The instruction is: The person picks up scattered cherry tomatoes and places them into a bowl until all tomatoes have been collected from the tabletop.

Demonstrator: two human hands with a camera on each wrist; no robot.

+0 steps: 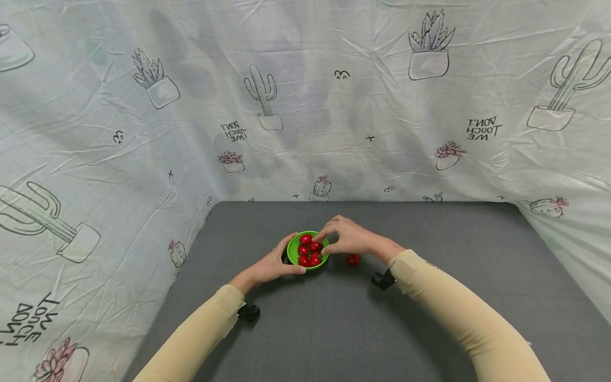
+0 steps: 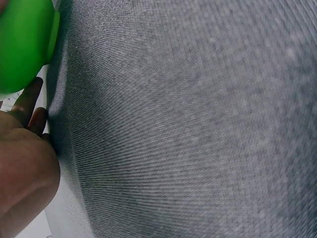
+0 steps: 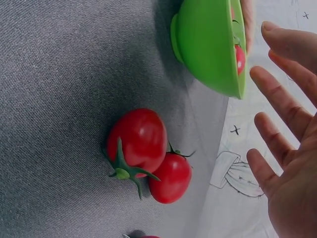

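Right fingers [image 3: 281, 99] over bowl [image 3: 205, 44] of tomatoes [image 1: 304, 260]

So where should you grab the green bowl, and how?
Probably hold the green bowl by its outer wall, coming from the left: it's round and widens upward, so curling under the rim avoids the tomatoes inside, and the right hand is over the right side.
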